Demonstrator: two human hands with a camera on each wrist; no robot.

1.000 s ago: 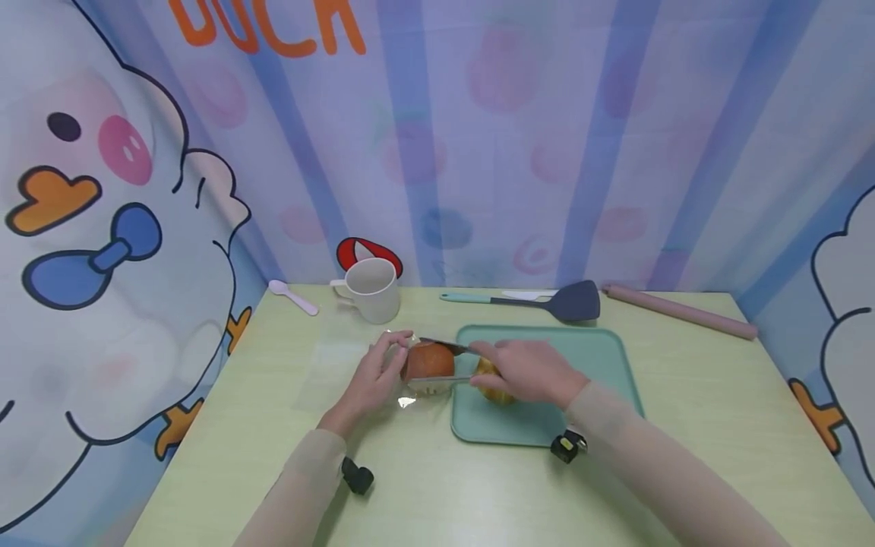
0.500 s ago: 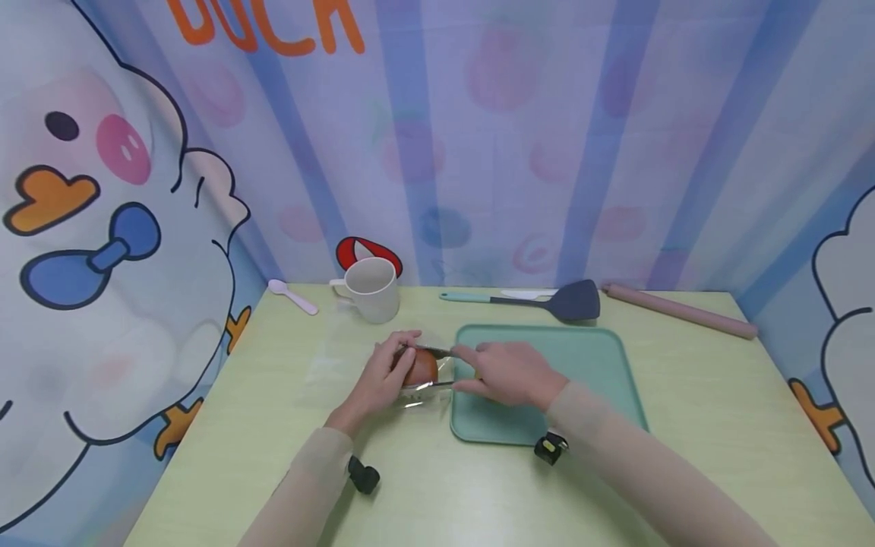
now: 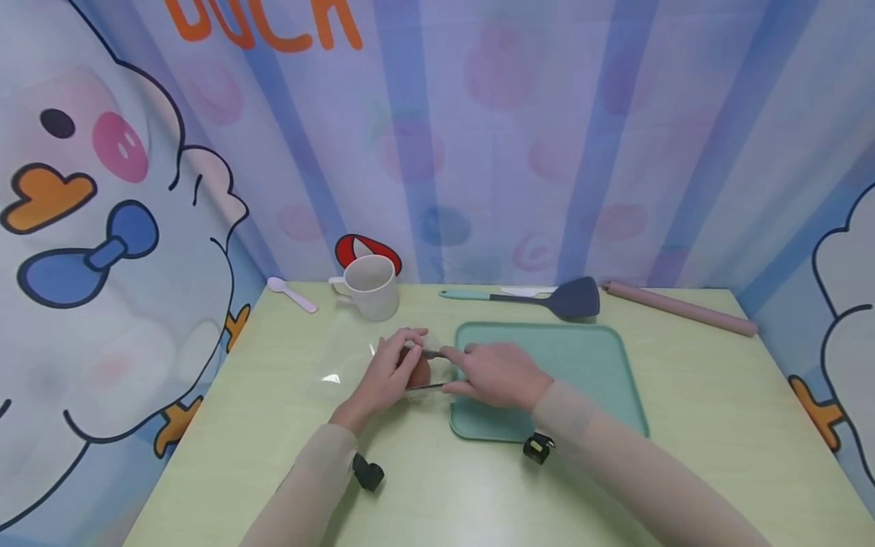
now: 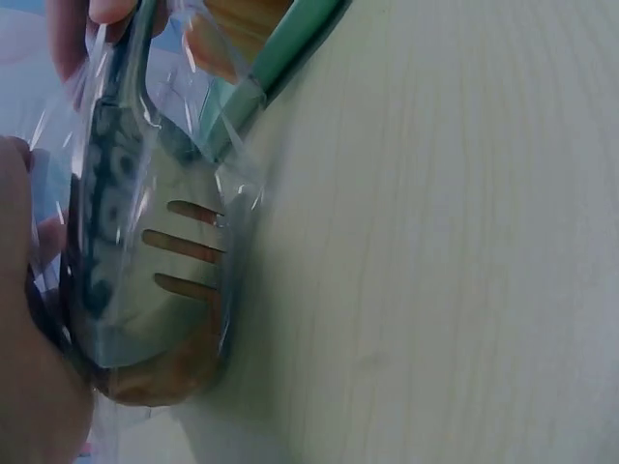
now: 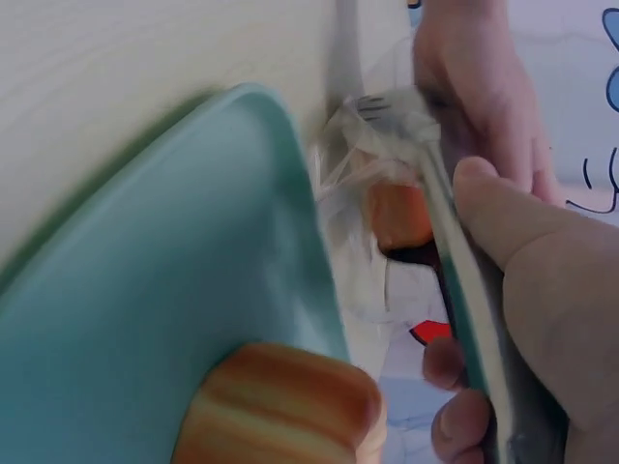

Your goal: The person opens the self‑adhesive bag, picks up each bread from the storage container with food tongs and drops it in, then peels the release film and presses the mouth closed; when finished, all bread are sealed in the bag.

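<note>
My right hand [image 3: 502, 376] grips a pair of serving tongs [image 5: 450, 246] with slotted metal ends. Between the tongs' ends is a round brown bun [image 3: 421, 372], inside a clear plastic bag [image 4: 242, 116]. My left hand [image 3: 384, 374] curls round the bag and bun from the left, its thumb and fingers covering much of them. Slots of one tong end [image 4: 184, 242] show through the film in the left wrist view. Below my right hand, a golden bread piece [image 5: 276, 406] lies on the green tray [image 5: 145, 280]; the head view hides this bread.
Behind the hands stand a white mug [image 3: 372, 289] and a pink spoon [image 3: 292, 295]. A dark spatula [image 3: 574, 298] lies over a white utensil [image 3: 522, 291] at the back, with a pink rolling pin [image 3: 680, 308] to its right. A patterned curtain [image 3: 506, 152] backs the table.
The tongs with the bun have moved left, deeper into the bag. My right hand has followed leftward off the bread, and my left hand has closed further over the bun.
</note>
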